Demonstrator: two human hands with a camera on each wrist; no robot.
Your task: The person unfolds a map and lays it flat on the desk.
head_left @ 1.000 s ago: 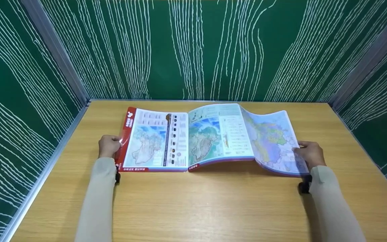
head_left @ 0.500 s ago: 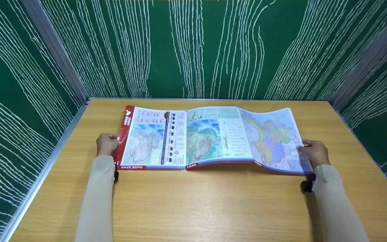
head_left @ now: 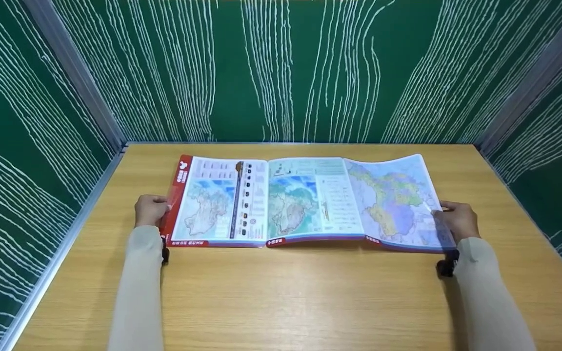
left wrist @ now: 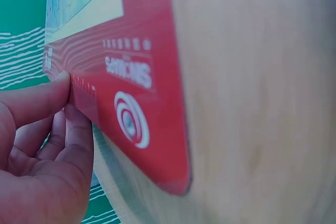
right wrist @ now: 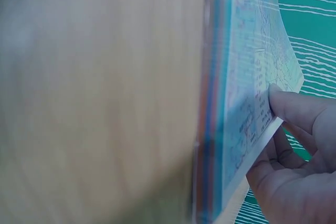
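A light wooden table [head_left: 281, 302] filled the near scene, with dark green wall panels streaked with white lines [head_left: 286, 68] standing left, right and far.

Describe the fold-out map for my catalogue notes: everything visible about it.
The fold-out map is a glossy, laminated-looking sheet of three printed panels with a red left border, spread lengthwise across the wooden table. Its middle and right panels bow slightly off the surface. The left hand pinches the red edge; the right hand pinches the right edge, thumb on top.
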